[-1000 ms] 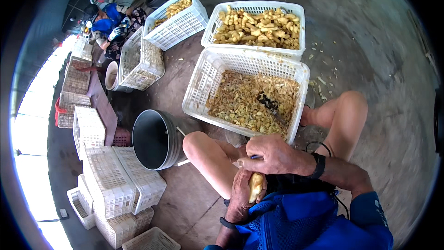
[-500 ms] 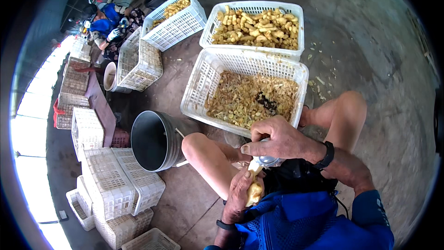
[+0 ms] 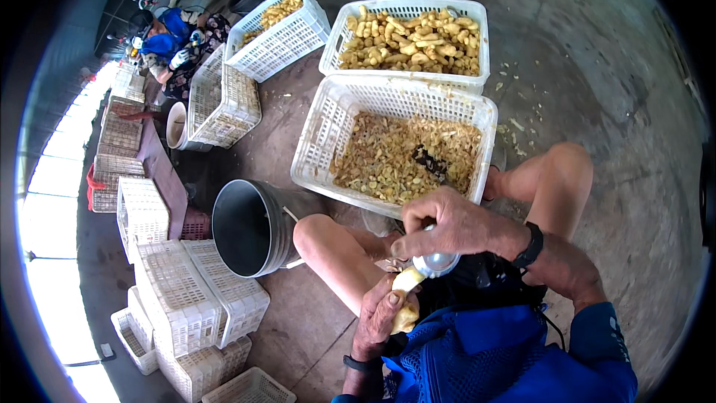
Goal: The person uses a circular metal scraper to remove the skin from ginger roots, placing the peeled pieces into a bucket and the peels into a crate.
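My left hand [image 3: 379, 312] is closed around a knob of ginger [image 3: 408, 280], pale yellow where its upper end sticks out toward my other hand. My right hand [image 3: 464, 224] grips a round, silvery tool [image 3: 436, 263] whose exact kind I cannot make out; its edge meets or nearly meets the ginger. Both hands are above my lap, just this side of a white crate [image 3: 313, 151] holding a layer of yellowish peelings [image 3: 395, 157] and a dark clump. Behind it stands another white crate [image 3: 333, 56] heaped with ginger roots [image 3: 418, 41].
A dark bucket [image 3: 280, 227] stands left of my knee. Stacked white crates [image 3: 175, 295] line the left side. Farther back are a crate of ginger [image 3: 287, 37], a pale bucket [image 3: 177, 125] and a seated person [image 3: 175, 41] in blue. Scraps lie on the concrete floor [image 3: 634, 201].
The silvery tool has turned and shows more of its round face. My left hand and the ginger have shifted slightly left. The crates stay where they were.
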The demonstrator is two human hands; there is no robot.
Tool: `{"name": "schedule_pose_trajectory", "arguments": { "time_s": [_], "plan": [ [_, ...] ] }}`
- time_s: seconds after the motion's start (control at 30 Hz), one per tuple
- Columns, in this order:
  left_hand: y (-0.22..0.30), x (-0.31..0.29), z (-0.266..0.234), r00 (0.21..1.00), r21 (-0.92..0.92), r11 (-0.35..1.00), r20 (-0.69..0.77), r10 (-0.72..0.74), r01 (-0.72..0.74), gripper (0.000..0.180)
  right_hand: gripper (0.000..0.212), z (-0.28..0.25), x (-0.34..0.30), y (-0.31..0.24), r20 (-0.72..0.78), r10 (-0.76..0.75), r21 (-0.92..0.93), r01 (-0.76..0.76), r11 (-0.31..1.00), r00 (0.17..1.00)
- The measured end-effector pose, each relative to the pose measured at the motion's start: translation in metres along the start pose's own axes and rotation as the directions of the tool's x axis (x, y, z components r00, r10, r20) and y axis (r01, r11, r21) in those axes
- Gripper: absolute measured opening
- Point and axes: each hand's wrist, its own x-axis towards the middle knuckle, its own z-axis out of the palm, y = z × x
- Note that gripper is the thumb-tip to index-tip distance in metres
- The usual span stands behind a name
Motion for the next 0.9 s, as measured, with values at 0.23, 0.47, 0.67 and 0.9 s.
{"name": "schedule_pose_trajectory", "arguments": {
  "time_s": [0.23, 0.47, 0.67, 0.9],
  "plan": [
    [-0.037, 0.009, -0.004, 1.000, -0.691, 0.723, -0.017, 0.016, -0.024, 0.050, 0.034, -0.007, -0.006, 0.017, -0.128, -0.193, -0.072, 0.185, 0.980, 0.973],
    [-0.049, 0.023, 0.001, 0.967, -0.826, 0.518, 0.120, -0.224, 0.223, 0.042, 0.031, 0.024, -0.006, 0.024, -0.093, -0.399, -0.223, 0.371, 0.901, 0.912],
    [-0.058, 0.026, 0.000, 0.991, -0.319, 0.938, 0.021, -0.132, 0.132, 0.037, 0.035, 0.036, -0.006, 0.032, -0.040, -0.482, -0.399, 0.428, 0.811, 0.875],
    [-0.037, 0.008, -0.006, 0.981, -0.653, 0.732, 0.138, -0.136, 0.194, 0.034, 0.037, -0.033, 0.004, 0.012, -0.340, -0.442, -0.500, 0.238, 0.833, 0.830]
  ]
}}
